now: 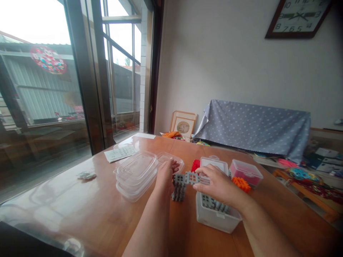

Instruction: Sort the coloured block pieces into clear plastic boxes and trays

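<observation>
I have the right hand (218, 182) closed in a pinch on a gray lattice piece (192, 177), thumb below and fingertips above at its right end. The rest of the piece reaches out leftward from the grip, and its free end meets or overlaps the upper part of a stack of gray pieces (179, 189); from my view I cannot tell whether they touch. The stack stands on the table (99, 217), well in from the left and right edges.

The left hand (164, 175) is just beside the stack's left side with its fingers bent. I cannot tell whether it grips the stack or only rests by it, since the palm side is hidden from me.

Under the right wrist I see an open clear tub (218, 223), more gray pieces inside, with a clear lid (214, 163) behind it. A red piece (195, 165) lies beyond the right hand's fingers. An orange piece (241, 184) sits to the right of the hand, against or just in front of a clear box with pink contents (246, 173), near the table's right edge.

Left of the left hand I have stacked clear containers (136, 175). Printed cards (120, 153) lie toward the far left corner, and a small packet (86, 175) lies near the left edge.
</observation>
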